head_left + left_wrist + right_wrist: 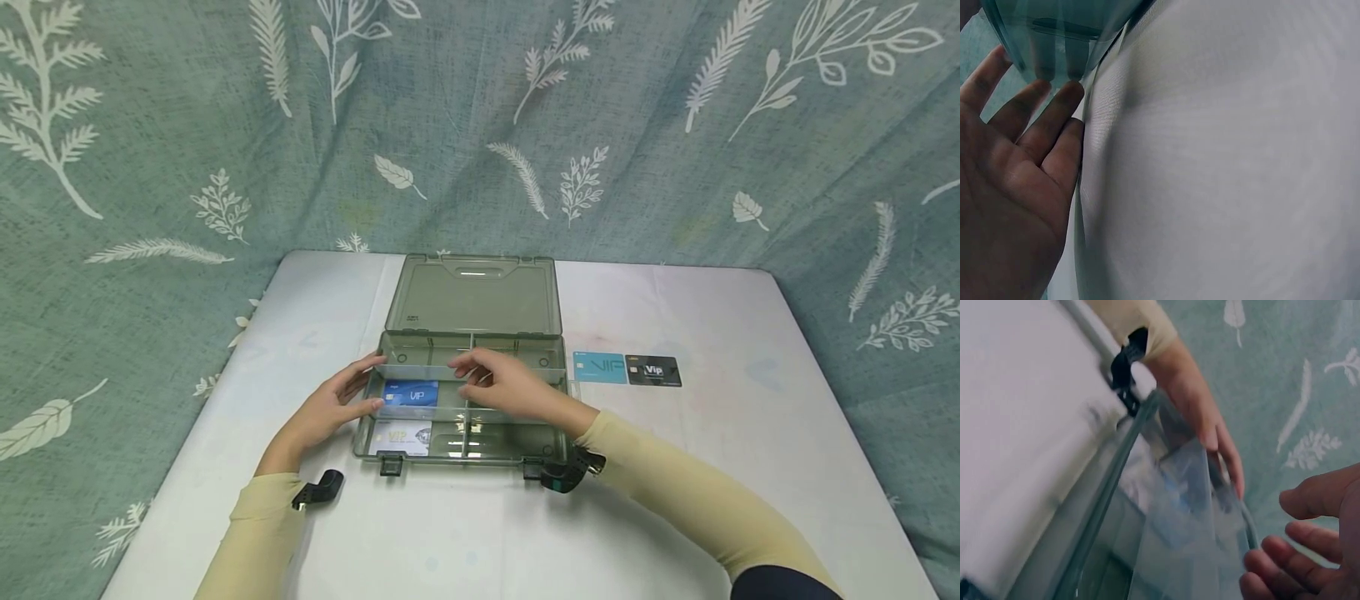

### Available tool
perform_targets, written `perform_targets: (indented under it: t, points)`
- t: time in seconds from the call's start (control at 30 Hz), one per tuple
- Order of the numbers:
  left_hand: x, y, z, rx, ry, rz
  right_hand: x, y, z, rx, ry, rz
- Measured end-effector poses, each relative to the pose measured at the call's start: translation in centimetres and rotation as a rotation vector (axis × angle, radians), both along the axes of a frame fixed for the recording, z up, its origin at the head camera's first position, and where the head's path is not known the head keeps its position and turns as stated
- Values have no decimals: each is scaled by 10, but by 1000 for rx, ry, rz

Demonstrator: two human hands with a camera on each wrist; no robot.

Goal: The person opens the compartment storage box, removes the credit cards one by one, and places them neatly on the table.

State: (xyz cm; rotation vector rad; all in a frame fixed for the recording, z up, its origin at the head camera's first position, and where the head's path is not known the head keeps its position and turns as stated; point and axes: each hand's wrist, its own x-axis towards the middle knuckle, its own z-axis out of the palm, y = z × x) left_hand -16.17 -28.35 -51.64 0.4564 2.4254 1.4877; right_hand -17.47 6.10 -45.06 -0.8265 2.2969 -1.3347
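Observation:
A green see-through divided box (495, 458) lies on the table with its lid (474, 292) tipped back. My left hand (322, 410) rests its fingertips and thumb against the box's left side; in the left wrist view its fingers (1054, 125) reach nearly straight to the wall. Above the middle row hovers my right hand (510, 385), fingers loosely bent, and the right wrist view shows nothing between its thumb (1313, 495) and fingers. A blue VIP card (411, 393) lies in the middle-left compartment, a white VIP card (401, 437) in the front-left one.
Right of the box, a teal VIP card (598, 367) and a black Vip card (653, 371) lie side by side on the white table (712, 467). Patterned green cloth (465, 125) hangs behind and at both sides. Two latches (391, 463) project from the box's front.

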Motion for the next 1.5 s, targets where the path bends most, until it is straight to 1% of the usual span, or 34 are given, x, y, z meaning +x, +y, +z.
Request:
perform_targets:
  t: [0.1,0.2,0.47,0.67,0.77,0.83,0.97,1.27,1.37,1.5]
  points:
    - [0,0,0,3,0,4,-1,-10,4,-2,-56,32]
    - [0,0,0,10,-5,9,-1,-18,8,-5,-137,42]
    - [-1,-1,-1,4,-28,16,-3,-32,12,-26,-397,10]
    - [-1,-2,-1,9,-26,16,-6,-44,13,-124,-647,4]
    - [-1,-3,-2,12,-24,11,-8,-50,13,-128,-730,-20]
    - [-1,-3,-2,13,-24,9,-9,-53,12,-121,-755,-40]
    - [-1,-3,-1,16,-28,8,-10,-60,10,-122,-784,-47]
    - [-1,-2,-1,20,-29,4,-11,-65,7,-188,-837,-60]
    - [-1,-2,-1,17,-27,5,-10,-65,7,-204,-839,-61]
    - [-1,-2,-1,16,-30,9,-10,-64,4,-212,-815,-60]
